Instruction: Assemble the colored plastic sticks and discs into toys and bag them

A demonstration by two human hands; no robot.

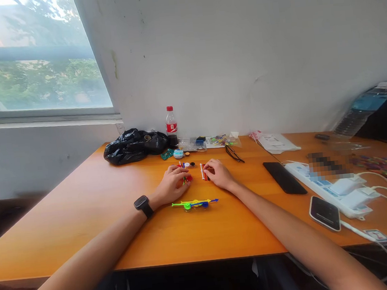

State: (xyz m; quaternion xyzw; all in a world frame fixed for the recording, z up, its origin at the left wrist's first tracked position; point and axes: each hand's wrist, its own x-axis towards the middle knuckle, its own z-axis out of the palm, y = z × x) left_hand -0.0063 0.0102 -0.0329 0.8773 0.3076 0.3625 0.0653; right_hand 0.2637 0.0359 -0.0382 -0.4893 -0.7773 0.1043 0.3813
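My left hand (172,183), with a dark watch (143,206) on its wrist, rests on the table with fingers curled over small red plastic pieces (189,179). The fingers hide much of those pieces. Across from it, my right hand (218,174) pinches a red piece beside a slim white arrow-shaped plastic piece (202,171). Small white and black round pieces (189,164) lie just beyond my left fingers. Nearer to me sits a cluster of green, yellow and blue arrow-shaped plastic pieces (195,203) with round parts under them; neither hand touches it.
A black plastic bag (133,145), a cola bottle (171,126) and bags of small parts (222,139) line the wall. On the right lie a black phone (284,178), a white power strip (324,189) with cables, and a white-edged device (324,213).
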